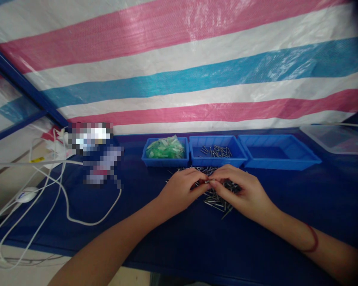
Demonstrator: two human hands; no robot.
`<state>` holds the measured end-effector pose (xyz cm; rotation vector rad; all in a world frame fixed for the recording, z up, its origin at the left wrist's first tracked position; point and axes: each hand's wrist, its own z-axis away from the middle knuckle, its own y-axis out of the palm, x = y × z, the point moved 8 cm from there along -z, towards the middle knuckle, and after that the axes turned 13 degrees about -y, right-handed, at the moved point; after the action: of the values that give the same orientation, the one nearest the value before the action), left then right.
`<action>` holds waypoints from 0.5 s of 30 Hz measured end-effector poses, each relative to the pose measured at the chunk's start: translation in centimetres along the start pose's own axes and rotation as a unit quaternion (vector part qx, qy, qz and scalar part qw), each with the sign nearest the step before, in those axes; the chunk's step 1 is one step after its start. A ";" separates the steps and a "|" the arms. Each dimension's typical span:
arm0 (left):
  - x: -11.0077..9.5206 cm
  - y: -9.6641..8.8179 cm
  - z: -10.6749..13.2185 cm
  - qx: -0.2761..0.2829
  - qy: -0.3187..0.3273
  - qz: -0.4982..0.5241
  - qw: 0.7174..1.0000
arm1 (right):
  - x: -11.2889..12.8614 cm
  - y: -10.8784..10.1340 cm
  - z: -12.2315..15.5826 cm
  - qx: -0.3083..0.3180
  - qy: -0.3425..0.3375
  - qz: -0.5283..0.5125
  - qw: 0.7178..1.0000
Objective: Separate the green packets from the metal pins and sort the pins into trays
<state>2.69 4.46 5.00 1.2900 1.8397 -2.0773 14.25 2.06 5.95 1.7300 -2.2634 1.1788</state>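
My left hand (pixel 181 186) and my right hand (pixel 244 190) meet over the table, thumb and finger pinched together on each. Between their fingertips is a small nail-like metal piece (pixel 209 181), mostly covered by the fingers. Beneath and around the hands lies a loose pile of thin nail-like metal pieces (pixel 216 203), partly hidden by both hands. Just behind it, a middle blue bin (pixel 217 162) holds several similar metal pieces (pixel 220 151).
Left of it, another blue bin (pixel 165 162) holds green plastic packets (pixel 167 149). A third blue bin (pixel 283 163) stands right, near a clear plastic lid or box (pixel 334 139). White cables (pixel 83 223) loop over the blue table (pixel 173 242) at left. Striped sheeting (pixel 179 83) hangs behind.
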 end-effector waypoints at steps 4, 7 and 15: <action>0.1 -1.1 -0.1 -0.015 -0.009 -0.003 1.000 | -0.1 -0.3 -0.2 0.003 -0.007 0.035 0.999; 0.2 -1.9 -0.1 -0.031 -0.017 -0.027 0.999 | -0.1 -0.7 -0.8 0.016 -0.036 0.088 0.995; 1.1 -2.6 -0.1 -0.038 -0.012 -0.150 0.988 | -3.3 -2.9 -3.2 0.051 0.000 0.302 0.952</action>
<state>0.57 5.79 6.33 1.0189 2.1958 -2.1210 16.69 6.35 8.17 1.0653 -2.8822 1.3923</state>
